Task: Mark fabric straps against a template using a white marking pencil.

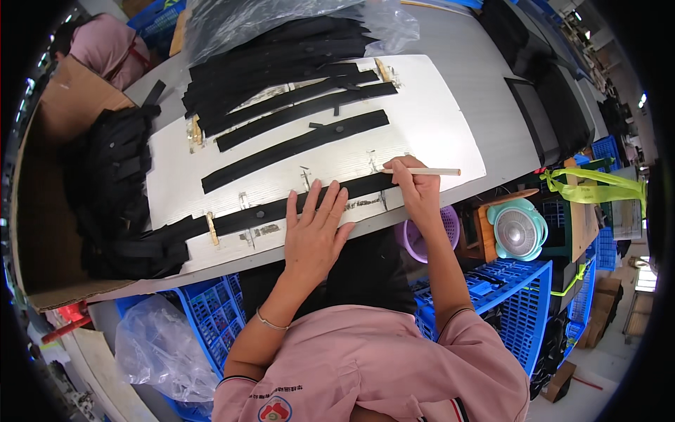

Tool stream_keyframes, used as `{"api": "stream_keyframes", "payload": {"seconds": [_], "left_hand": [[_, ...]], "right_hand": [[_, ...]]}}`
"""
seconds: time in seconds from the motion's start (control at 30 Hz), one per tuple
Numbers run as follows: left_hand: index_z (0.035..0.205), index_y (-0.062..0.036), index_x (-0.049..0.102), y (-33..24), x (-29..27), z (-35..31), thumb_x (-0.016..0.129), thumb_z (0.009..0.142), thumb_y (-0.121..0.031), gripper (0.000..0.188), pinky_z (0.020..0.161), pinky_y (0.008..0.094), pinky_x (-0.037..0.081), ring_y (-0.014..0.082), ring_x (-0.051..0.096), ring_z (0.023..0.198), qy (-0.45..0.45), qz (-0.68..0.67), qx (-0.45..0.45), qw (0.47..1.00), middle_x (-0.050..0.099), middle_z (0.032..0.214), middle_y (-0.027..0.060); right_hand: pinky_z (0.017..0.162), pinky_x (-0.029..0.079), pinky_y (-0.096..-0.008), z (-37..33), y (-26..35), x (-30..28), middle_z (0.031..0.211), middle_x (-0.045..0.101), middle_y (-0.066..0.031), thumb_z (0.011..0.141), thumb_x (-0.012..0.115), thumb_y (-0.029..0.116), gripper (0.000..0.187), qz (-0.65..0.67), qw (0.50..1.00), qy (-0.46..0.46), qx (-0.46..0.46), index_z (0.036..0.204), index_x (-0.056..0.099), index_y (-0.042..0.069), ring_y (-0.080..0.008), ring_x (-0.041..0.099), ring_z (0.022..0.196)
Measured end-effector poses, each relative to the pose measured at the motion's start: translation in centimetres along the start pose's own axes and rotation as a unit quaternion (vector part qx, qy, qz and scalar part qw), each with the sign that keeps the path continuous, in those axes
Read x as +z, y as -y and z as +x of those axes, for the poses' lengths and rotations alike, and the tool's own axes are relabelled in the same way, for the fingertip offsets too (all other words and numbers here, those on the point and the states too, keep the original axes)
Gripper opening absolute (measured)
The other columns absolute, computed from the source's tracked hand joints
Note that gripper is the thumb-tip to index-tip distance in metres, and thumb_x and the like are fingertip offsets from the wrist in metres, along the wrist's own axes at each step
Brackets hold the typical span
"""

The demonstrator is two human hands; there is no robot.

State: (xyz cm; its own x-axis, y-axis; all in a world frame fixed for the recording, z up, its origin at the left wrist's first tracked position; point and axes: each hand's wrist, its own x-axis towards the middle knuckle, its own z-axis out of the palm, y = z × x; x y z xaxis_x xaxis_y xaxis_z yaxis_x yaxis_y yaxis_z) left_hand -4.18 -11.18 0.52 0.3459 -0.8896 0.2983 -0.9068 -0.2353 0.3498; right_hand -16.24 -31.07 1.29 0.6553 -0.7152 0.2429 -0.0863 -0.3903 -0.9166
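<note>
A long black fabric strip [274,209] lies across the near part of a white board [450,119]. My left hand [314,224] rests flat on this strip, fingers spread. In my right hand [417,188] is a slim pale marking pencil [439,171], its tip at the strip's right end. Another black strip [295,150] with a small round button-like piece lies farther up the board, apart from the near one. Beyond it are more strips and a thick pile of black strips [274,60]. Dark marks and tan tape pieces [212,228] show on the board.
A cardboard box [77,91] full of black strips stands at the left. Clear plastic sheeting [239,24] covers the far pile. Right of me are a turquoise fan [519,230], a purple basket [450,232] and blue crates [517,309]. Another person [109,49] is at far left.
</note>
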Motion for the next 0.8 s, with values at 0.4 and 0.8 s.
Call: {"api": "stream_keyframes", "payload": {"seconds": [0.4,0.8], "left_hand": [[0.146,-0.0111,0.058,-0.12,0.07,-0.19,0.071,0.095,-0.032,0.056,0.122,0.0549,0.024,0.0292,0.043,0.147,-0.018,-0.002,-0.004,1.000,0.054,0.153,0.0053],[0.146,-0.0115,0.058,0.01,0.33,-0.21,0.071,0.095,-0.033,0.056,0.122,0.0538,0.024,0.0284,0.044,0.146,-0.019,0.003,-0.004,1.000,0.055,0.153,0.0050]], "right_hand": [[0.068,0.051,-0.0322,-0.12,-0.17,0.50,0.087,0.071,-0.0162,0.099,0.057,0.004,0.017,-0.064,0.997,0.026,-0.039,0.097,0.069,-0.008,-0.0235,0.068,0.077],[0.062,0.045,-0.0288,-0.38,-0.25,-0.07,0.073,0.066,-0.0078,0.099,0.058,0.009,0.025,-0.011,0.999,0.032,-0.018,0.081,0.069,-0.004,-0.0133,0.058,0.066]]}}
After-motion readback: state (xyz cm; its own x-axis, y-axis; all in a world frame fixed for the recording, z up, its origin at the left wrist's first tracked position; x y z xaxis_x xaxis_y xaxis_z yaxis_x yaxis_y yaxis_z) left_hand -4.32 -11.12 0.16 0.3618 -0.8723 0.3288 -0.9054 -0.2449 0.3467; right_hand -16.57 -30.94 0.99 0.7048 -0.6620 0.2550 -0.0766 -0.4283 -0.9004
